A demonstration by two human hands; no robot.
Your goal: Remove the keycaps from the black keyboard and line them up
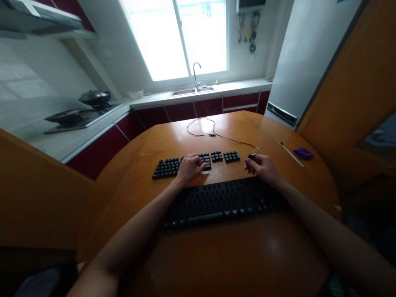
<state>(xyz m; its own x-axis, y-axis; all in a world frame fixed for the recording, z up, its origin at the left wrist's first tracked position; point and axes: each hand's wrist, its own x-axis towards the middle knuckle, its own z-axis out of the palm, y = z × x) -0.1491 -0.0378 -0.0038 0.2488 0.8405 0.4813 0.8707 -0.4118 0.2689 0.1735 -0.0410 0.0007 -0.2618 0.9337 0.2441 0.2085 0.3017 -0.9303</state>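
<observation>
A black keyboard frame (222,202) with most keycaps removed lies on the round wooden table (216,255) in front of me. Beyond it, loose black keycaps (168,167) are laid out in rows, with two smaller groups (230,156) to the right. My left hand (189,168) rests on the keycap rows, fingers curled over a few caps. My right hand (262,167) is past the frame's far right corner, its fingers pinched on a small dark object (251,157), probably a keycap or puller. The keyboard's thin cable (204,128) loops across the far side of the table.
A thin white stick (291,154) and a purple cloth (303,153) lie at the table's right. Behind are a counter with a sink (188,91), a stove with a wok (94,98), a window, and a refrigerator (297,66) to the right.
</observation>
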